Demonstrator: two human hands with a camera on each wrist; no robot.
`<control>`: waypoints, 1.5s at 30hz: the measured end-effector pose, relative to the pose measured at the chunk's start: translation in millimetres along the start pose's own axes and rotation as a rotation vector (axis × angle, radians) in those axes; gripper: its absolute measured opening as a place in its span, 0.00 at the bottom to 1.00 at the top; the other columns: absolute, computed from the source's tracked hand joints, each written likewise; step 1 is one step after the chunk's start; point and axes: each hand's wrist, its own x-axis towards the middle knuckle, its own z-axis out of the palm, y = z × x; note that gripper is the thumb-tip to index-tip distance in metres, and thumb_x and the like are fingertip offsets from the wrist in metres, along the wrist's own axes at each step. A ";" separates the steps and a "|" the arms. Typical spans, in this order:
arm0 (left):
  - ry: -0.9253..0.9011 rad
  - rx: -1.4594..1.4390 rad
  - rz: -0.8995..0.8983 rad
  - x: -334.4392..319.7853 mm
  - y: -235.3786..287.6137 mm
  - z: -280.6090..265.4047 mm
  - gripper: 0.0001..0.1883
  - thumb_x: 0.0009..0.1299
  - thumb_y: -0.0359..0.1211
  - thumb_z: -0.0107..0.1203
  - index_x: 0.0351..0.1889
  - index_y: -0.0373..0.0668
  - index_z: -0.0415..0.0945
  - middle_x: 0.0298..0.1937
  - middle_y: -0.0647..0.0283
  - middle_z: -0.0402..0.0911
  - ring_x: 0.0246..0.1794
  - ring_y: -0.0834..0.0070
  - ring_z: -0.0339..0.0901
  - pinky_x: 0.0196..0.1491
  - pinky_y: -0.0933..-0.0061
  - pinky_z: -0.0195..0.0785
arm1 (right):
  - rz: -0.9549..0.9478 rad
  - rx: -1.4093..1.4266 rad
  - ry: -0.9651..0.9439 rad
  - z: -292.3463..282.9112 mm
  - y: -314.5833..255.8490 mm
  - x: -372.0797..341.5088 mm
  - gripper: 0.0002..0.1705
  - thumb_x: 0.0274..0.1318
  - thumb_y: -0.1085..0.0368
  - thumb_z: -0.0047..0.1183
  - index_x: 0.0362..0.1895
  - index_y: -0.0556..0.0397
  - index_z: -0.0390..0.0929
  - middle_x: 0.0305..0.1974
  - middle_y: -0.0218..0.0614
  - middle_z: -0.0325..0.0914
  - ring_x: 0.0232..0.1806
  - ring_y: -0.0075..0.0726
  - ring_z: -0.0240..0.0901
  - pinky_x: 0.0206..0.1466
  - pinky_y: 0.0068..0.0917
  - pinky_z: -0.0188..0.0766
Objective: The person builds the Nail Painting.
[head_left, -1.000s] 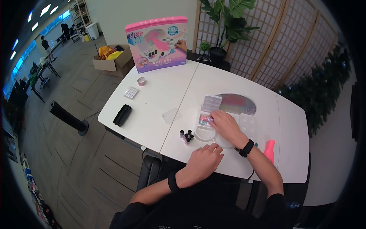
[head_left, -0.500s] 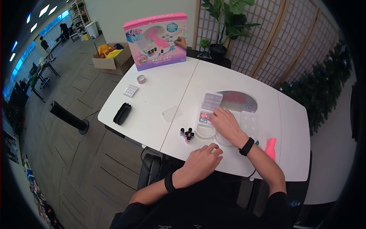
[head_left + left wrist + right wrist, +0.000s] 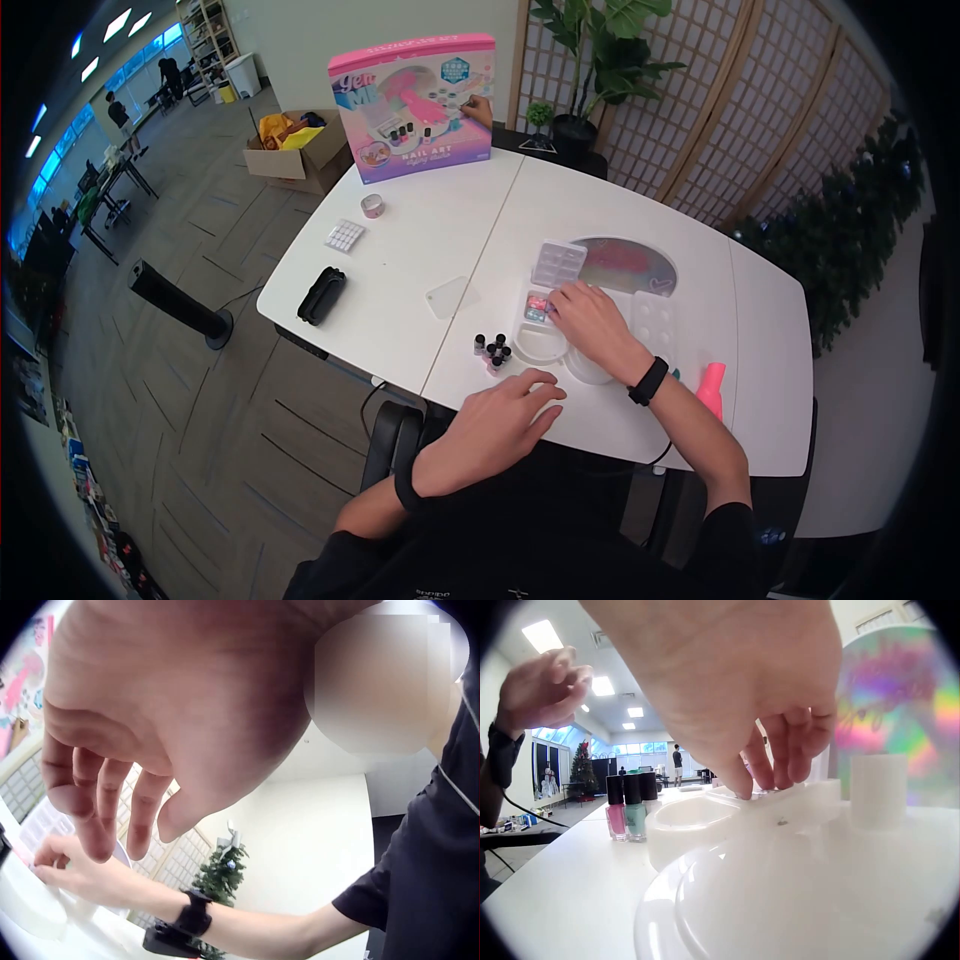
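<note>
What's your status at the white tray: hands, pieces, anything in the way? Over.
Right hand over white tray, by coloured pieces; grip unclear. Left hand hovers, holding nothing. Lid open; bottles beside tray, seemingly out of the way.

One left hand (image 3: 490,432) and one right hand (image 3: 597,330) make two, with one black band (image 3: 649,382) on each wrist. One worktop (image 3: 400,340) holds one white tray (image 3: 540,346), one shiny panel (image 3: 628,265), one pink box (image 3: 410,120), one black case (image 3: 322,297), one white pack (image 3: 345,235), one round thing (image 3: 372,206), one clear card (image 3: 447,298) and one pink thing (image 3: 710,390). Three bottles (image 3: 635,814) show from the right wrist; the head view has more, too bunched to count. There is one brown box (image 3: 285,171), one big plant (image 3: 597,72), one little plant (image 3: 538,113) and one black tower (image 3: 178,303).
</note>
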 end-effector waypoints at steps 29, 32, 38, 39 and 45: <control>0.183 0.265 -0.309 40.7 -187.3 -35.0 0.56 0.66 0.30 0.73 0.87 0.39 0.46 0.63 0.41 0.83 0.63 0.42 0.78 0.67 0.47 0.74 | 0.003 -0.018 -0.006 -6.0 -0.4 -3.1 0.10 0.66 0.60 0.64 0.45 0.53 0.88 0.42 0.36 0.82 0.52 0.42 0.79 0.58 0.42 0.72; 0.172 0.258 -0.302 42.2 -185.2 -38.8 0.57 0.66 0.28 0.73 0.88 0.40 0.45 0.62 0.43 0.84 0.62 0.43 0.79 0.66 0.47 0.75 | -0.009 0.000 0.003 -5.1 0.4 -4.1 0.11 0.66 0.61 0.64 0.46 0.53 0.88 0.43 0.36 0.81 0.53 0.42 0.78 0.58 0.42 0.72; 0.140 0.181 -0.337 46.2 -176.4 -44.1 0.56 0.69 0.31 0.73 0.89 0.46 0.43 0.67 0.47 0.81 0.66 0.50 0.78 0.70 0.52 0.73 | -0.031 0.004 0.019 0.2 1.9 -3.4 0.09 0.65 0.63 0.62 0.43 0.54 0.88 0.42 0.37 0.81 0.53 0.43 0.77 0.58 0.41 0.72; 0.152 0.158 -0.318 47.2 -171.4 -44.8 0.56 0.69 0.31 0.73 0.89 0.47 0.43 0.68 0.48 0.81 0.67 0.51 0.78 0.70 0.52 0.73 | -0.034 -0.007 0.025 1.4 2.0 -4.1 0.08 0.65 0.64 0.62 0.43 0.54 0.88 0.42 0.37 0.81 0.52 0.43 0.77 0.58 0.41 0.71; 0.137 0.009 -0.159 64.8 -146.2 -55.5 0.53 0.72 0.30 0.71 0.88 0.49 0.44 0.71 0.48 0.80 0.73 0.52 0.77 0.73 0.51 0.73 | -0.053 -0.043 0.001 -1.9 -0.2 -6.4 0.08 0.65 0.67 0.59 0.41 0.55 0.88 0.42 0.38 0.81 0.51 0.43 0.77 0.57 0.40 0.71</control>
